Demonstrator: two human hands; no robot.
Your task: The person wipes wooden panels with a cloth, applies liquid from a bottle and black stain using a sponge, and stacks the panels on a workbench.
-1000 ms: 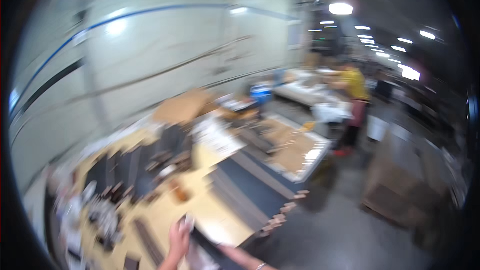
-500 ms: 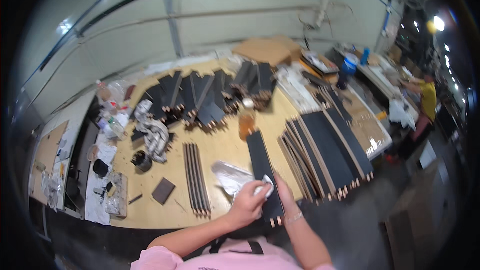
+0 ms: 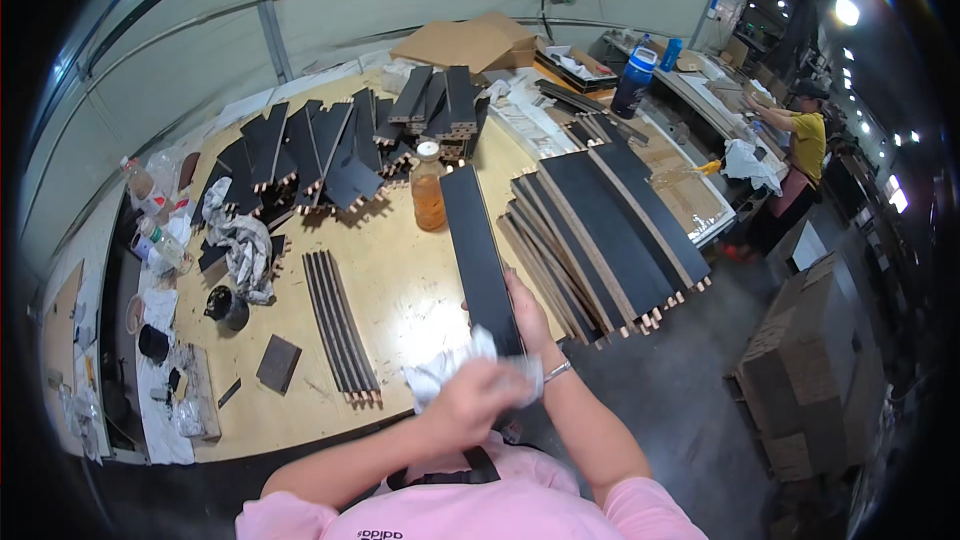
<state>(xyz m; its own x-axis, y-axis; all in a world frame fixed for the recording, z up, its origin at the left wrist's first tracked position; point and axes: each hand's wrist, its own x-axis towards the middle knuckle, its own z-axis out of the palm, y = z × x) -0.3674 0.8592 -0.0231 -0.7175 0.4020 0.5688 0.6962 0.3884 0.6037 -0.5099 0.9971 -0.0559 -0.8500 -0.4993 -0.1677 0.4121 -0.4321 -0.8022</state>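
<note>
The left hand (image 3: 474, 402), bunched around a white cloth (image 3: 430, 376), has moved to the near end of a dark board (image 3: 474, 235), so the wiping seemingly reaches there. The right hand (image 3: 528, 314) grips the board's edge, beside stacked panels (image 3: 622, 240).

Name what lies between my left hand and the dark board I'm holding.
In the head view, a white cloth, gripped by the left hand, lies between that hand and the near end of the dark board.
</note>
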